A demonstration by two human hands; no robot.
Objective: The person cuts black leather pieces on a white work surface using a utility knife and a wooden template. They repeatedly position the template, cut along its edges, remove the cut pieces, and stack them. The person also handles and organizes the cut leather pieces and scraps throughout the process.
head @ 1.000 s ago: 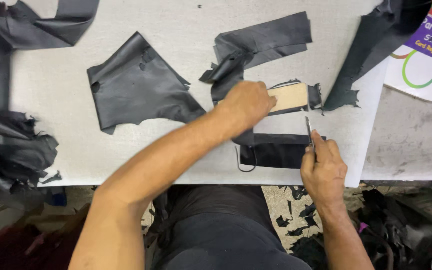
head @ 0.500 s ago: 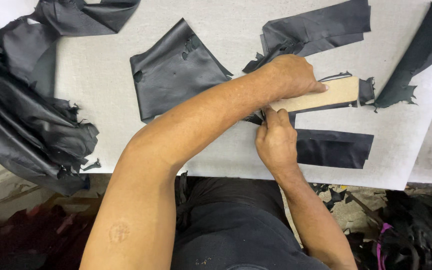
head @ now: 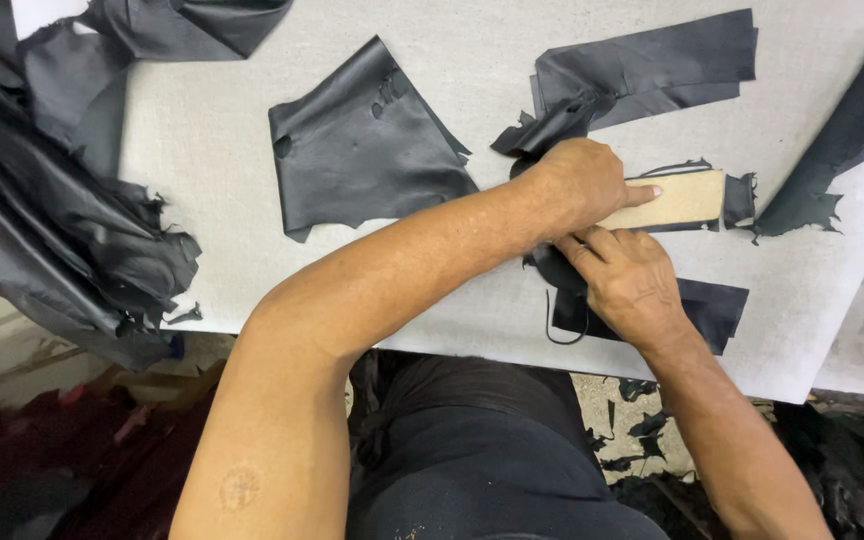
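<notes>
A tan, flat rectangular template (head: 680, 199), matte like thick card or board, lies right of centre in the frame on a pale grey, finely textured table (head: 202, 130). Its long axis runs nearly level across the picture, tilted slightly so the right end sits a little higher; that squared right end points toward the right edge of the frame. Beneath it is a piece of thin black leather (head: 742, 197) with a soft sheen, whose ragged edge shows past the template's right end and along its top.

The left hand (head: 580, 185) reaches in from the lower left and presses flat on the template's left end, fingers stretched along it and one fingertip lying on the tan surface; it pins the piece down rather than grasping it. The right hand (head: 630, 283) sits just below, touching the template's lower edge, with its fingers curled tightly; whether it holds a tool cannot be told.

Under the right hand lies a dark rectangular leather strip (head: 712, 310), with a thin curled offcut (head: 564, 335) at its left end. A larger, roughly square leather panel (head: 362, 155), smooth with a few small holes, lies in the upper centre. A long folded strip (head: 642, 70) lies in the upper right, and a crumpled heap of black leather (head: 52, 230) fills the left side.
</notes>
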